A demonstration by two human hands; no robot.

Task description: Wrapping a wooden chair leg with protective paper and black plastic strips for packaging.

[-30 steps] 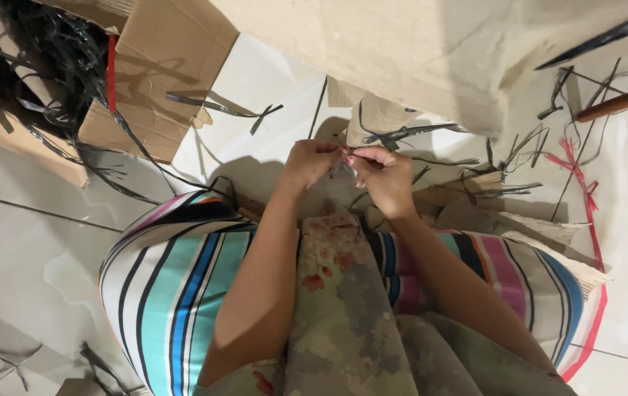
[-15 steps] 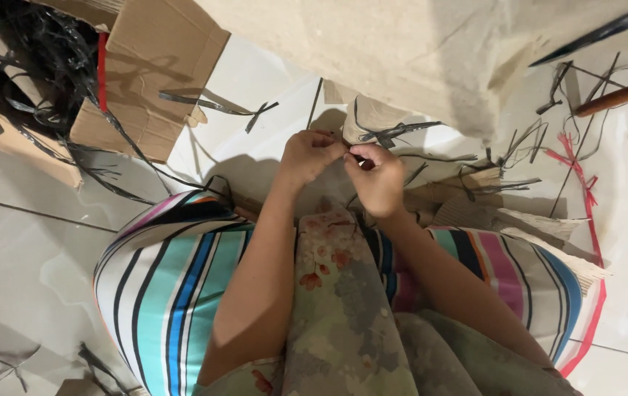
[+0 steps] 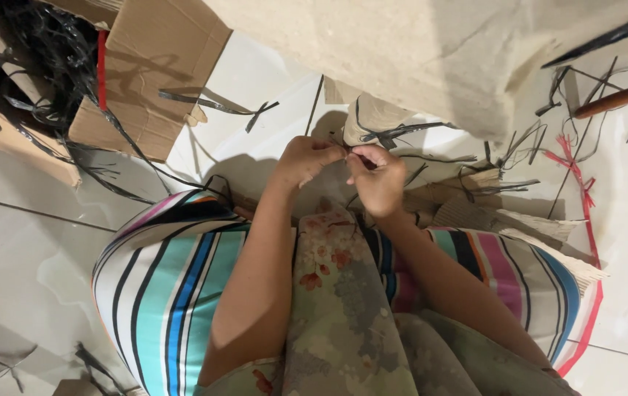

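My left hand (image 3: 306, 159) and my right hand (image 3: 378, 178) meet above my lap, fingertips pinched together on a thin dark strip (image 3: 344, 149) held between them. The strip is mostly hidden by my fingers. Just beyond the hands lies a folded piece of cardboard (image 3: 372, 117) with black plastic strips (image 3: 402, 132) draped over it. Under my arms is a striped cloth (image 3: 160, 279) in turquoise, white, black and pink, and a floral garment (image 3: 343, 308) covers my lap.
An open cardboard box (image 3: 160, 66) full of tangled black strips (image 3: 20, 59) sits at the upper left on the white tiled floor (image 3: 28, 249). A large beige sack-like surface (image 3: 431, 51) fills the top. Loose black and red strips (image 3: 570, 169) and corrugated cardboard pieces (image 3: 490, 213) lie to the right.
Both hands have stayed together with small finger movements on the strip. The view has shifted slightly; the right hand's fingers have closed in toward the left hand.
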